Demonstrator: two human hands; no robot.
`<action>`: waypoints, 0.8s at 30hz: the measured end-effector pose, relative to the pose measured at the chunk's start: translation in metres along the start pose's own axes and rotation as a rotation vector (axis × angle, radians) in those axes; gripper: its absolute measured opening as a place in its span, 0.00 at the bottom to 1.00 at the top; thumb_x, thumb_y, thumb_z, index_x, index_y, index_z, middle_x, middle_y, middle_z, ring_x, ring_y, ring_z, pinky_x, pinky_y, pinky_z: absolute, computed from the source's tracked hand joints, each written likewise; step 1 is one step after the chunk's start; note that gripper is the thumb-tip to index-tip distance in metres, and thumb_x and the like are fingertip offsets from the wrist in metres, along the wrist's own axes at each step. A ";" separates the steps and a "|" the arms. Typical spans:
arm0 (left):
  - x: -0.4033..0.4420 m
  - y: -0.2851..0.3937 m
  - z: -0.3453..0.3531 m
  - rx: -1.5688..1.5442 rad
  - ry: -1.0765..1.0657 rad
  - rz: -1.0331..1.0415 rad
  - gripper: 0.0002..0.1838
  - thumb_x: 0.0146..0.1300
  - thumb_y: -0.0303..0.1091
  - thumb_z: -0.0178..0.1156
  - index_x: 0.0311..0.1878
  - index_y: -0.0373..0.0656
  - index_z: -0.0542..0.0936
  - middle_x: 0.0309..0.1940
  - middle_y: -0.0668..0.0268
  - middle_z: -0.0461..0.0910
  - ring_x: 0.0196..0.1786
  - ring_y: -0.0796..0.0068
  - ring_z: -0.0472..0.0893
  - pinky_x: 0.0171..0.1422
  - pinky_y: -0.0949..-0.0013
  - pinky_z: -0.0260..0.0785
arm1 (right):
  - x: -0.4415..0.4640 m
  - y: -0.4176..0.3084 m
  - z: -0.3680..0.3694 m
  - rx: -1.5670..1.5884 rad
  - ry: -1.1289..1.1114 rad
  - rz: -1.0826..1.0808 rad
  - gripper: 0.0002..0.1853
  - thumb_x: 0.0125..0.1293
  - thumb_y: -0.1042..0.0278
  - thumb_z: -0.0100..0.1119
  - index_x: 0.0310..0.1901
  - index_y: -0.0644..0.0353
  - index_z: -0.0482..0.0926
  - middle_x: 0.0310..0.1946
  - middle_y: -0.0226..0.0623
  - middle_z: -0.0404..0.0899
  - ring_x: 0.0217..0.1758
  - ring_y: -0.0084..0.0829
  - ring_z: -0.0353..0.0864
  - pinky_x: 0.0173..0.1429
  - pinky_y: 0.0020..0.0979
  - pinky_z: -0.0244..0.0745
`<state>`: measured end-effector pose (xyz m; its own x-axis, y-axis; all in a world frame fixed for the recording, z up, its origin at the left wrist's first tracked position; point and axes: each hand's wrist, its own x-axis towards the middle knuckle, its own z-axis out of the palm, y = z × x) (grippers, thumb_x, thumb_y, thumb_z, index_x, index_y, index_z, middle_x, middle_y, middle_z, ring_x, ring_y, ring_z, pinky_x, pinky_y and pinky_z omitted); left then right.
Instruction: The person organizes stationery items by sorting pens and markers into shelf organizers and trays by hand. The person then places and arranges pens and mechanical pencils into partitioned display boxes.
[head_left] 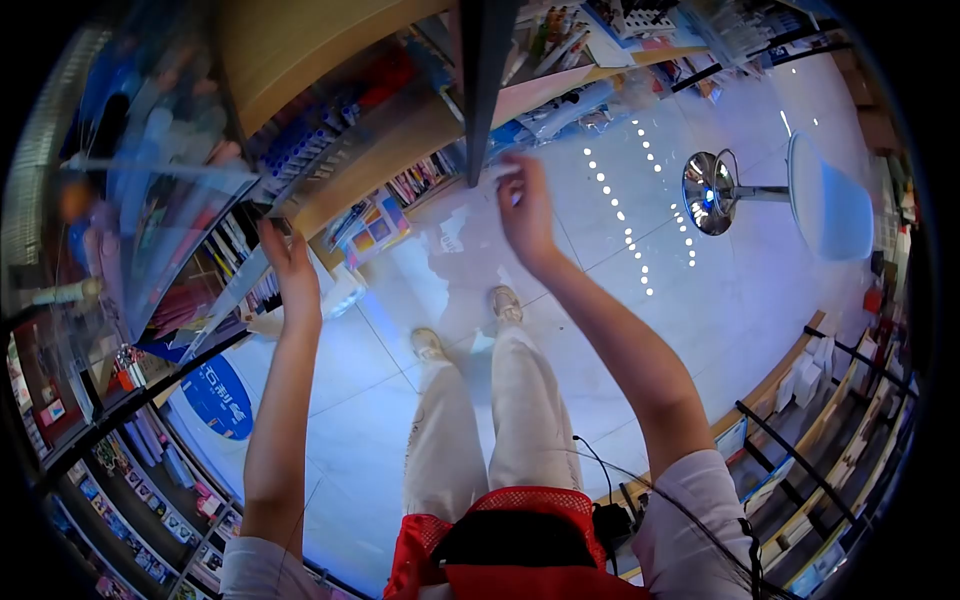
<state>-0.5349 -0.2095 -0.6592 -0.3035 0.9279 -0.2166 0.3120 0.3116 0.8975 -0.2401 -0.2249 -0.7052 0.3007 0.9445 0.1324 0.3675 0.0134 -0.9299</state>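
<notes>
My left hand (pixel 290 262) is raised at the left, beside the edge of a wooden shelf (pixel 375 150) and a clear panel. Its fingers reach up to the shelf edge, and whether they touch it or hold anything is hard to tell. My right hand (pixel 526 208) is up near the centre, just right of a dark upright post (pixel 481 100). Its fingers are curled, with a small pale thing, blurred, at the fingertips. Blue-capped pens (pixel 305 150) stand in rows on the shelf above my left hand.
A stool with a white seat (pixel 828 198) and chrome base (pixel 709 193) lies toward the right. Racks of goods (pixel 130 500) line the lower left, more shelving (pixel 800 450) the lower right. A blue round floor sign (pixel 217 398) is at the left. Colourful packets (pixel 376 228) sit low.
</notes>
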 end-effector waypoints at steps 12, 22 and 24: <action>-0.127 0.074 0.122 0.053 -0.581 0.029 0.24 0.69 0.27 0.45 0.68 0.41 0.57 0.66 0.57 0.61 0.65 0.63 0.67 0.66 0.64 0.58 | 0.147 -0.031 -0.048 -0.412 -0.540 -0.565 0.06 0.52 0.75 0.57 0.32 0.61 0.81 0.34 0.39 0.78 0.47 0.43 0.75 0.51 0.37 0.72; -0.071 0.174 0.251 -0.066 -0.104 0.384 0.12 0.67 0.26 0.50 0.52 0.37 0.74 0.48 0.61 0.75 0.45 0.70 0.79 0.47 0.68 0.70 | 0.119 -0.052 -0.152 0.045 0.101 -0.547 0.07 0.54 0.74 0.62 0.37 0.61 0.78 0.33 0.38 0.78 0.36 0.39 0.77 0.40 0.36 0.73; -0.047 0.193 0.268 0.076 -0.047 0.511 0.13 0.65 0.26 0.53 0.52 0.40 0.74 0.45 0.61 0.76 0.42 0.68 0.79 0.45 0.67 0.71 | 0.120 -0.036 -0.173 0.012 0.190 -0.387 0.05 0.59 0.74 0.59 0.37 0.62 0.78 0.35 0.37 0.77 0.35 0.35 0.76 0.38 0.31 0.71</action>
<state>-0.2194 -0.1383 -0.5783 -0.0546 0.9732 0.2234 0.4749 -0.1715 0.8632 -0.0646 -0.1694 -0.5966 0.2995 0.7919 0.5321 0.4747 0.3601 -0.8031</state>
